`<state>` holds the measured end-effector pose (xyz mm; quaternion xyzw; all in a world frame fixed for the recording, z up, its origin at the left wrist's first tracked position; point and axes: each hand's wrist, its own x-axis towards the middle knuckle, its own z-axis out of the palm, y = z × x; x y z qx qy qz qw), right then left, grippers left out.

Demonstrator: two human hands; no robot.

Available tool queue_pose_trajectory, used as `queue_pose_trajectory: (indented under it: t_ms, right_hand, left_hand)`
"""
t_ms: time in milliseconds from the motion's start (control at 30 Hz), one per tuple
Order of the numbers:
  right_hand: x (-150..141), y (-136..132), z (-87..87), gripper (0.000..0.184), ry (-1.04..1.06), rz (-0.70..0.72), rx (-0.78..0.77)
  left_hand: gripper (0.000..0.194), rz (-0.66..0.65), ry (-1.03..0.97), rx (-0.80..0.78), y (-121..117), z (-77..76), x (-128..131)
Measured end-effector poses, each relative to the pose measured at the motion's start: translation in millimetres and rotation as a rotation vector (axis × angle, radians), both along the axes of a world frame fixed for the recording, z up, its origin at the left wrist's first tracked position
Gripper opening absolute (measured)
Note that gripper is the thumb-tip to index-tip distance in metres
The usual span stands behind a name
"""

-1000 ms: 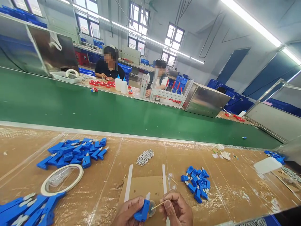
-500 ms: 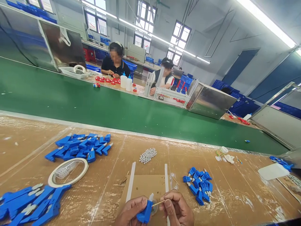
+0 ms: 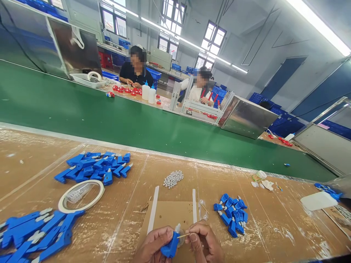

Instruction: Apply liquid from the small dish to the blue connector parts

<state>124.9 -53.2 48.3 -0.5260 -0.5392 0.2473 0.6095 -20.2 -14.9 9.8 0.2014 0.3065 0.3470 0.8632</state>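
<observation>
Down at the bottom edge, the left hand (image 3: 153,246) is closed around a small blue plastic part (image 3: 170,246), its pale tip pointing up and a little to the right. Right beside it, the right hand (image 3: 204,243) pinches a thin wooden stick (image 3: 184,236) between thumb and fingers, and the stick's free end sits right at the upper end of the blue part, just below that pale tip. A small clear round piece (image 3: 181,241) shows between the two hands, touching or just behind the part; hard to say which.

Both hands hover over a square of cardboard (image 3: 171,215) lying on the desk (image 3: 131,219), framed by two white strips (image 3: 153,209) standing left and right of it. Just beyond the cardboard, a little heap of small white pieces (image 3: 173,178). To the right, a cluster of blue parts (image 3: 231,215), near the right hand but clear of it. Off to the left, a bigger spread of blue parts (image 3: 94,170), with a roll of clear tape (image 3: 81,191) lying flat just in front of it, and a third lot of longer blue parts (image 3: 33,233) at the lower left corner. At the far right of the desk lies a flat white block (image 3: 318,200).

Past the desk runs a green conveyor belt (image 3: 109,117). Across it, two other people sit at their own bench, red parts and two white bottles (image 3: 148,93) in front of them.
</observation>
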Motion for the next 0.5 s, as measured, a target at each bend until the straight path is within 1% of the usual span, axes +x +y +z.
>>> queue_pose_trajectory:
  t_ms: [67, 133, 300, 367, 500]
  right_hand:
    - [0, 1, 4.1, 0.030, -0.090, 0.009, 0.087]
    - [0, 2, 8.5, 0.028, -0.154, 0.008, 0.141]
    - [2, 2, 10.5, 0.030, -0.254, 0.015, 0.137]
    - [2, 2, 9.3, 0.030, -0.275, 0.011, 0.135]
    - [-1, 1, 9.8, 0.028, -0.298, 0.012, 0.149]
  left_hand:
    - [0.056, -0.004, 0.023, 0.003, 0, -1.3, 1]
    - [0.056, -0.005, 0.034, 0.014, 0, -2.8, 1]
    - [0.054, 0.010, 0.045, 0.042, 0, -4.4, 1]
    - [0.054, 0.006, 0.042, 0.031, -1, -1.5, 1]
    - [0.054, 0.031, 0.002, -0.008, -3, 9.4, -2]
